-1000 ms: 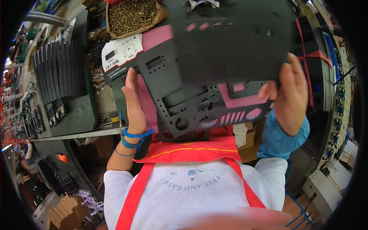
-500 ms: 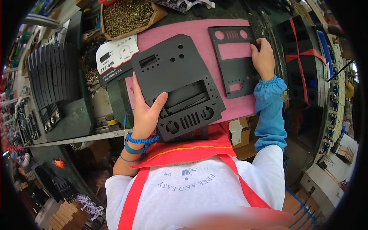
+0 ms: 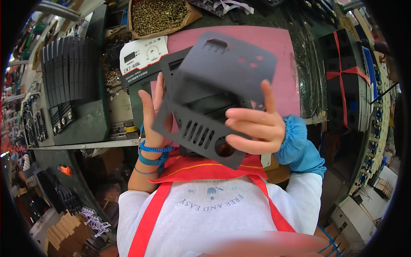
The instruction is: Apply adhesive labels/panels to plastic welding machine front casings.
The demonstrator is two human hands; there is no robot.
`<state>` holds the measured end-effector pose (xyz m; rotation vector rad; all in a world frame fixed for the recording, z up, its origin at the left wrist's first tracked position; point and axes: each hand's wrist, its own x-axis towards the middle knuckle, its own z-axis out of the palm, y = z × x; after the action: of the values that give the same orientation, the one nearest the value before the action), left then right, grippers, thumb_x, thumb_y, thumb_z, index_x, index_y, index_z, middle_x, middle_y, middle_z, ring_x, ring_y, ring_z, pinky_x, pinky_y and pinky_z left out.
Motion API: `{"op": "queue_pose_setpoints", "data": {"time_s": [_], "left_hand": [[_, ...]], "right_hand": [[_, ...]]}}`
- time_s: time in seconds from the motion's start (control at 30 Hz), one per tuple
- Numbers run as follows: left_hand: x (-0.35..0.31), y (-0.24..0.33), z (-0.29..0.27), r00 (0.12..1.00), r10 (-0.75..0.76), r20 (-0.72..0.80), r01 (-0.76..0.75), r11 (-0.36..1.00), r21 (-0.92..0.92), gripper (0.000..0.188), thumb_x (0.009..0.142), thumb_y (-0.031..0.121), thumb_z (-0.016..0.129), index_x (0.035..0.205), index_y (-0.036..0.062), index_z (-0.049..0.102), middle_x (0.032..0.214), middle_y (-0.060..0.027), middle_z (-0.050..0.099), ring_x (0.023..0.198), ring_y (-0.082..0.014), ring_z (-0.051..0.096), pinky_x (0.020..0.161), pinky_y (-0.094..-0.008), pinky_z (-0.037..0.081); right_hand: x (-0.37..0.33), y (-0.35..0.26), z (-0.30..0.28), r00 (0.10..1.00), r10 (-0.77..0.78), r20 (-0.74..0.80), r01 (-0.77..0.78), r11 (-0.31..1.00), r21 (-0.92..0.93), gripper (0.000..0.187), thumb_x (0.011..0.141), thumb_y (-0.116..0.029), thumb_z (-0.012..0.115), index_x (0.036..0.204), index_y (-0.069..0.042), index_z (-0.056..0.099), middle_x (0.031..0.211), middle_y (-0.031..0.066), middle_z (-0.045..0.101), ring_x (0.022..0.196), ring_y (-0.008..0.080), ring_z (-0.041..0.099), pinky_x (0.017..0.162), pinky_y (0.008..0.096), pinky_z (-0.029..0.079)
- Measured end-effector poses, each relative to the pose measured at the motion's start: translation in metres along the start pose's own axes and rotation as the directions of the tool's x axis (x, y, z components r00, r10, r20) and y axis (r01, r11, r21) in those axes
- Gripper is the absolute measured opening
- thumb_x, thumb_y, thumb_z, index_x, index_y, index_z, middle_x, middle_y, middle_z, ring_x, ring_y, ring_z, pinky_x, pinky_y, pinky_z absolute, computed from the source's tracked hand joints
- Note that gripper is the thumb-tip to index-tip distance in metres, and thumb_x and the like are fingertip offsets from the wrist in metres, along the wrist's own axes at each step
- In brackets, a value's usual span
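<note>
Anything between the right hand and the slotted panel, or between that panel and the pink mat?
Nothing visible between the right hand and the slotted panel: it holds the panel's right side. Between that panel and the pink mat, at least one other dark panel lies underneath.

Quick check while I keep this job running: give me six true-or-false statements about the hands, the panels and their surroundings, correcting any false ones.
1. The right hand holds the upper slotted black panel. True.
2. Both hands are balled into fists. False: the left hand has its fingers extended.
3. A red strap crosses the bundle of black panels. True.
4. The light-blue sleeve covers the left forearm. False: it is on the right.
5. Brass-coloured fasteners lie in the open brown carton. True.
6. The pink mat covers the held panel. False: it lies beneath it.
</note>
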<state>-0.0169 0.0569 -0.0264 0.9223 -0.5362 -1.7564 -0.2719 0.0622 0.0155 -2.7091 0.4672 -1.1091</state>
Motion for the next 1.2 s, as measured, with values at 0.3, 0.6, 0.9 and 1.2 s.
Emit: {"op": "queue_pose_setpoints", "data": {"time_s": [0.3,0.6,0.9,1.2], "left_hand": [[-0.007,-0.003,-0.001,0.995,0.001,0.098,-0.053,0.849,0.526,0.093,0.072,0.008,0.059,0.144,-0.0008,0.001,0.147,-0.0153,0.017,0.135,-0.0224,0.019,0.108,-0.0297,0.015],[-0.022,0.004,0.013,0.991,-0.126,0.038,0.103,0.921,0.375,0.088,0.076,0.016,0.060,0.144,0.0008,0.007,0.144,-0.0135,0.023,0.132,-0.0221,0.023,0.107,-0.0308,0.017],[-0.042,-0.006,0.014,0.988,-0.153,0.016,0.130,0.884,0.448,0.074,0.081,0.008,0.056,0.143,0.0007,0.014,0.137,-0.0131,0.034,0.125,-0.0212,0.035,0.103,-0.0310,0.027],[-0.020,-0.016,0.049,0.993,-0.055,-0.108,0.085,0.950,0.301,0.063,0.088,0.004,0.051,0.142,0.0028,0.018,0.133,-0.0109,0.039,0.119,-0.0214,0.042,0.101,-0.0298,0.032]], "right_hand": [[-0.003,0.008,-0.004,0.820,0.495,0.287,-0.542,0.833,0.112,0.053,0.061,0.012,0.057,0.107,-0.013,0.062,0.135,0.0167,0.042,0.134,0.0343,0.025,0.110,0.0493,0.006],[-0.004,-0.012,0.033,0.349,0.853,0.388,-0.602,-0.114,0.790,0.068,0.093,-0.022,0.048,0.143,0.002,0.009,0.145,0.0154,0.021,0.136,0.0221,0.016,0.109,0.0313,0.015],[-0.005,-0.059,0.039,0.161,0.927,0.338,-0.553,-0.199,0.809,0.077,0.083,-0.004,0.056,0.143,0.000,0.008,0.136,0.0142,0.033,0.126,0.0212,0.033,0.105,0.0320,0.025],[-0.032,-0.005,0.052,0.340,0.939,0.051,-0.754,0.240,0.611,0.075,0.081,-0.022,0.064,0.136,0.007,0.024,0.131,0.0240,0.040,0.124,0.0289,0.038,0.103,0.0343,0.029]]}}
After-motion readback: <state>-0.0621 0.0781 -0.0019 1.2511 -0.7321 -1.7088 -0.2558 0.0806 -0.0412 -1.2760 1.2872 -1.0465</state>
